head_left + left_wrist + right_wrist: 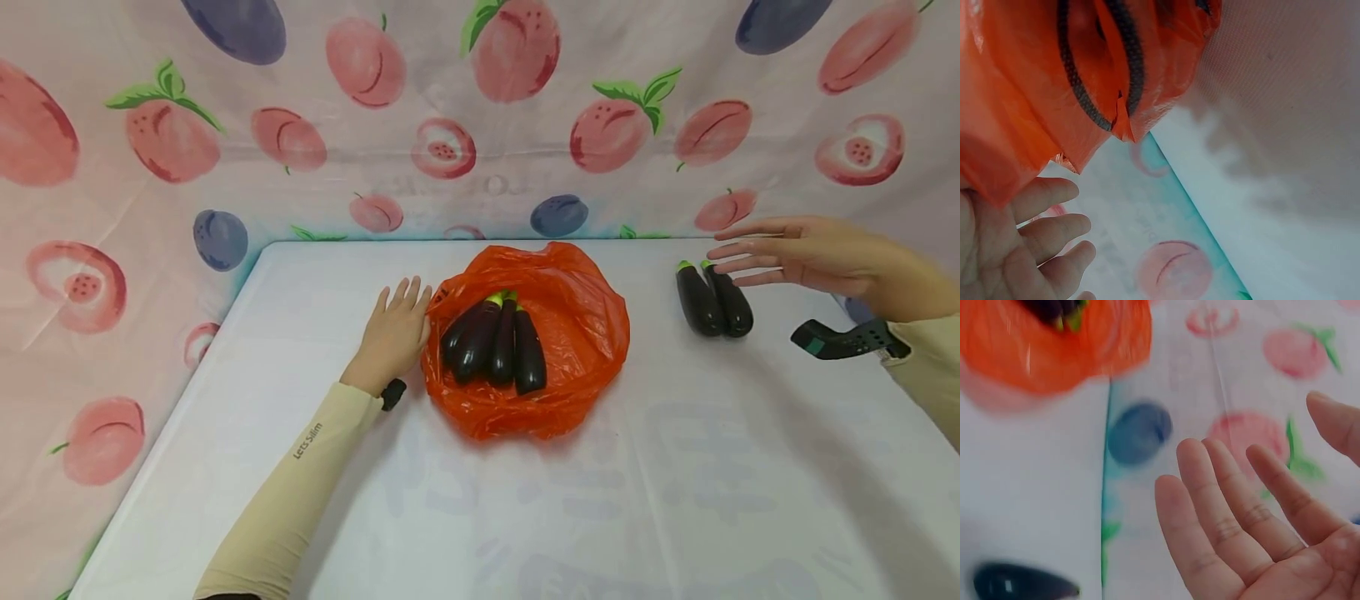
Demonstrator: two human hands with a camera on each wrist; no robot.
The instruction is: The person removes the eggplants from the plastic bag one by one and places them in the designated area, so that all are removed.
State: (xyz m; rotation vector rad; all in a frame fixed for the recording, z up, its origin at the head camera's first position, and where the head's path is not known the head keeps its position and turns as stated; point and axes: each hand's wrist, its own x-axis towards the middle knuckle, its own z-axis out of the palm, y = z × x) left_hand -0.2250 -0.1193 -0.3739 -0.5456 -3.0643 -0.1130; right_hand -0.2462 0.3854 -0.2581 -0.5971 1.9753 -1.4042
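An orange-red plastic bag (585, 350) lies with its mouth spread wide on the white table, several dark eggplants (480, 346) with green stem ends inside it. My left hand (393, 329) is at the bag's left rim, fingers extended; in the left wrist view the bag's crinkled side (1029, 94) hangs right by the fingers (1054, 234). Over to the right, two more eggplants (716, 304) lie side by side on the table. My right hand (817, 254) hovers in the air beside and above them, fingers straight and holding nothing. The right wrist view shows its spread fingers (1229, 519) and one eggplant (1019, 581).
The white table (600, 517) ends at the back against a curtain (510, 183) printed with peaches and plums, which also runs along the left side. A black wrist device (847, 340) is worn at the right sleeve.
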